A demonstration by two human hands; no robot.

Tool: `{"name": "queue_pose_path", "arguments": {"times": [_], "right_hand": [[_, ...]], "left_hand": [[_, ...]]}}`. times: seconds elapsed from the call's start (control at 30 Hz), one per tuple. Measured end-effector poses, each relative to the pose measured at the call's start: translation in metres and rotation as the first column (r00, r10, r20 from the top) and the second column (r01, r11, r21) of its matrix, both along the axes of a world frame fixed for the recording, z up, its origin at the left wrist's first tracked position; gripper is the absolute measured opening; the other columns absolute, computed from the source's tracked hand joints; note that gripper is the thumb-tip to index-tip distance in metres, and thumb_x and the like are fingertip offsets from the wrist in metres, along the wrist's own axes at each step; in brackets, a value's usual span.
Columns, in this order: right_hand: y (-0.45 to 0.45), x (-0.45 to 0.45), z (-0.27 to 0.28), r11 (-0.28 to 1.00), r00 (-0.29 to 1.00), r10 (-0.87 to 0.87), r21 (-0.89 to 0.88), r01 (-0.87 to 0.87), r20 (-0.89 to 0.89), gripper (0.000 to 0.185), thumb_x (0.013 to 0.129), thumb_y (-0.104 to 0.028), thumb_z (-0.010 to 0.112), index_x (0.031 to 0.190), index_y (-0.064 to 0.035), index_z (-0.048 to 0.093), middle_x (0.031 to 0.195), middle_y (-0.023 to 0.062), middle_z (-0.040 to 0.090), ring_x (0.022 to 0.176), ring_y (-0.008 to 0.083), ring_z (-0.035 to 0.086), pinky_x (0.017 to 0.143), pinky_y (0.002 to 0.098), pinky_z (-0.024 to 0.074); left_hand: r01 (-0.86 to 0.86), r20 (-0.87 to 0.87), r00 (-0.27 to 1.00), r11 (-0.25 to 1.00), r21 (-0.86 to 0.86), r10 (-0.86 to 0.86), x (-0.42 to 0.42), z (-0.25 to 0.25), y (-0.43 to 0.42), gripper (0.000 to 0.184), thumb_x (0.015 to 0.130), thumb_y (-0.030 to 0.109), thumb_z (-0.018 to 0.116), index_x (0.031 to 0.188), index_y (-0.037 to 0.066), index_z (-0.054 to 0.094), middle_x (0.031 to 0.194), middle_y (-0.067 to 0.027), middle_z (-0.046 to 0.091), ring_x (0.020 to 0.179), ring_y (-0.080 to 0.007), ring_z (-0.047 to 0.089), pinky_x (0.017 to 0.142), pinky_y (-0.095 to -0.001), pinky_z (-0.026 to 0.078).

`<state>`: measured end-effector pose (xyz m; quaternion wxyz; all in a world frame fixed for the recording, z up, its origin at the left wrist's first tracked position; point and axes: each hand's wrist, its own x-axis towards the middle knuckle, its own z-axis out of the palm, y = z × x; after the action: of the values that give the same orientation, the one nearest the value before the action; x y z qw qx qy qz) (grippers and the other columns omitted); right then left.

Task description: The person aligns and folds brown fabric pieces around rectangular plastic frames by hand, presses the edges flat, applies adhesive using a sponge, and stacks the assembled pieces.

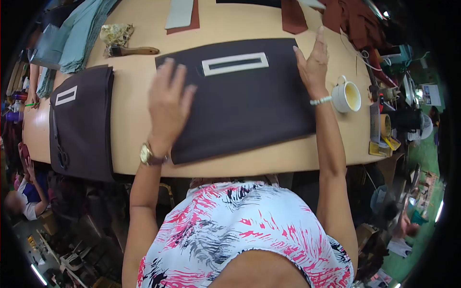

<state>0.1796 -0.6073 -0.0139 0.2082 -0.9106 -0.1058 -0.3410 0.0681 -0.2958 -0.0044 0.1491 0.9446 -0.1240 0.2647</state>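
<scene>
A dark brown fabric panel (245, 110) lies flat on the table in front of me, with a pale rectangular frame (207, 68) around a slot near its far edge. My left hand (169, 103) is over the panel's left side, fingers apart and slightly blurred, holding nothing; whether it touches is unclear. At the right edge, my right hand (314, 65) is open with its fingers stretched forward and thumb apart, by the panel's far right corner.
Left is a dark panel stack (84, 134) with scissors (62, 156) on it. A brush (137, 51) lies beyond, near grey-green cloth (86, 36). A cup (340, 98) of yellowish content stands beside my right wrist. Reddish-brown pieces (294, 19) lie at the back. Another person's hand (32, 100) is far left.
</scene>
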Motion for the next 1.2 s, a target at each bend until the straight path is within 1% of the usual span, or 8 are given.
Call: {"name": "queue_pose_path", "arguments": {"times": [0.13, 0.3, 0.47, 0.7, 0.9, 1.0, 1.1, 1.2], "right_hand": [[0.027, -0.115, 0.009, 0.971, 0.965, 0.234, -0.015, -0.237, -0.122, 0.061, 0.085, -0.026, 0.057, 0.135, -0.0021, 0.033, 0.133, 0.0201, 0.041, 0.122, 0.0356, 0.04, 0.101, 0.0512, 0.0244], [0.053, -0.238, -0.037, 0.903, 0.803, 0.423, 0.126, -0.411, -0.42, 0.072, 0.086, -0.049, 0.046, 0.139, -0.0033, 0.029, 0.136, 0.0146, 0.041, 0.127, 0.0328, 0.037, 0.102, 0.0615, 0.0114], [0.051, -0.257, -0.047, 0.941, 0.838, 0.285, -0.03, -0.337, -0.466, 0.069, 0.087, -0.047, 0.044, 0.139, -0.004, 0.029, 0.137, 0.012, 0.04, 0.128, 0.028, 0.037, 0.102, 0.0626, 0.0115], [-0.036, -0.237, -0.056, 0.957, 0.926, -0.22, -0.251, 0.144, -0.308, 0.059, 0.091, -0.034, 0.044, 0.139, -0.0045, 0.028, 0.134, 0.0095, 0.046, 0.125, 0.0246, 0.042, 0.102, 0.062, 0.0123], [-0.058, -0.21, -0.038, 0.942, 0.862, -0.331, -0.079, 0.327, -0.383, 0.068, 0.086, -0.032, 0.056, 0.138, -0.0012, 0.026, 0.111, 0.0105, 0.062, 0.11, 0.0272, 0.054, 0.101, 0.0566, 0.0218], [-0.054, -0.188, -0.026, 0.895, 0.826, -0.31, 0.15, 0.421, -0.47, 0.073, 0.08, -0.032, 0.063, 0.135, 0.0019, 0.028, 0.104, 0.0171, 0.062, 0.103, 0.0292, 0.057, 0.096, 0.0486, 0.0329], [-0.046, -0.154, -0.042, 0.931, 0.919, -0.346, 0.054, 0.362, -0.188, 0.075, 0.076, -0.031, 0.067, 0.132, 0.0041, 0.031, 0.1, 0.0214, 0.061, 0.094, 0.032, 0.058, 0.089, 0.044, 0.0383], [-0.027, -0.123, -0.031, 0.93, 0.869, -0.365, -0.096, 0.354, -0.335, 0.076, 0.073, -0.023, 0.069, 0.132, 0.0037, 0.031, 0.102, 0.0218, 0.059, 0.093, 0.0349, 0.058, 0.085, 0.0442, 0.041]], "left_hand": [[0.451, -0.287, 0.846, 0.89, -0.068, -0.45, -0.078, -0.002, -0.057, 0.062, 0.076, 0.03, 0.065, 0.126, 0.0, 0.045, 0.135, -0.0178, 0.039, 0.128, -0.0333, 0.035, 0.103, -0.0492, 0.027], [0.483, -0.491, 0.747, 0.874, -0.061, -0.447, -0.121, -0.039, -0.082, 0.074, 0.077, 0.035, 0.06, 0.135, -0.002, 0.031, 0.143, -0.0164, 0.027, 0.134, -0.0289, 0.022, 0.107, -0.0476, 0.017], [0.473, -0.452, 0.785, 0.881, -0.004, -0.423, -0.131, -0.049, -0.079, 0.075, 0.078, 0.034, 0.058, 0.137, -0.001, 0.028, 0.144, -0.0164, 0.026, 0.135, -0.0287, 0.022, 0.108, -0.0465, 0.017], [0.229, -0.458, 0.875, 0.967, 0.111, -0.154, -0.171, -0.037, -0.011, 0.068, 0.084, 0.039, 0.055, 0.134, -0.002, 0.035, 0.141, -0.0179, 0.032, 0.131, -0.0295, 0.03, 0.105, -0.0486, 0.022], [0.032, -0.452, 0.891, 0.987, 0.156, 0.042, -0.191, -0.034, 0.02, 0.049, 0.088, 0.025, 0.052, 0.128, -0.002, 0.044, 0.135, -0.0198, 0.04, 0.127, -0.0334, 0.036, 0.104, -0.0479, 0.024], [-0.153, -0.291, 0.944, 0.988, 0.024, 0.153, -0.169, -0.032, 0.01, 0.041, 0.087, 0.025, 0.057, 0.115, -0.004, 0.054, 0.121, -0.0197, 0.052, 0.11, -0.035, 0.049, 0.095, -0.0434, 0.036], [-0.315, -0.172, 0.937, 0.948, -0.046, 0.303, -0.131, -0.038, 0.007, 0.046, 0.081, 0.033, 0.064, 0.105, -0.005, 0.056, 0.109, -0.0192, 0.055, 0.101, -0.0347, 0.051, 0.087, -0.0422, 0.039], [-0.398, -0.141, 0.911, 0.915, -0.064, 0.387, -0.096, -0.047, 0.009, 0.039, 0.077, 0.031, 0.07, 0.094, -0.002, 0.058, 0.103, -0.0158, 0.056, 0.096, -0.032, 0.052, 0.084, -0.0418, 0.04]]}}
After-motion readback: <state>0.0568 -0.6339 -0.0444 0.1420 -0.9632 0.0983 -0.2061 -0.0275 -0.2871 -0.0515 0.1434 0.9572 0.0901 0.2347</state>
